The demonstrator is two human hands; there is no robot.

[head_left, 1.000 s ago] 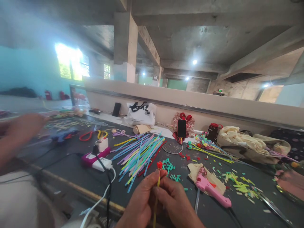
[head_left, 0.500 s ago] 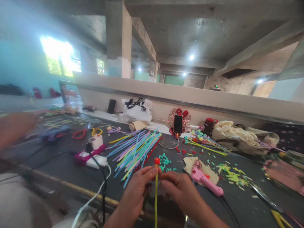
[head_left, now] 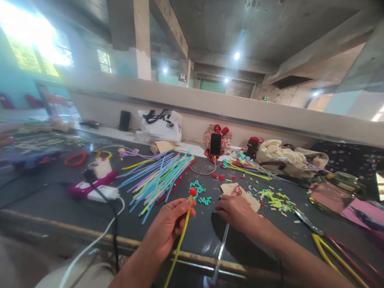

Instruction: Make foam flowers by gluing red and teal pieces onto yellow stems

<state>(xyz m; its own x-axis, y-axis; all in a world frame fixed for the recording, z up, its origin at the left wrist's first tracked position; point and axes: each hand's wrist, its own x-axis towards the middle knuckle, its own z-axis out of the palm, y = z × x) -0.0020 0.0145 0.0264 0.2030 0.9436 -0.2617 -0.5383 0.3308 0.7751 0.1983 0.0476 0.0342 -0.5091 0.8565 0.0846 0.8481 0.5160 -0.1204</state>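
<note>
Moved off the yellow stem [head_left: 179, 245] since half a second before, right hand [head_left: 235, 211] now lay palm down on the dark surface [head_left: 60, 200] over the pink glue gun, its fingers curled, grip impossible to tell. Stayed in one hand only, that single stem with one red bead [head_left: 193, 192] at its tip, pinched between thumb and fingers of the left hand [head_left: 168, 226] above the surface's near edge. Counted beyond: one phone [head_left: 215, 144], one white bag [head_left: 160, 126], one fanned pile of coloured sticks [head_left: 159, 180].
</note>
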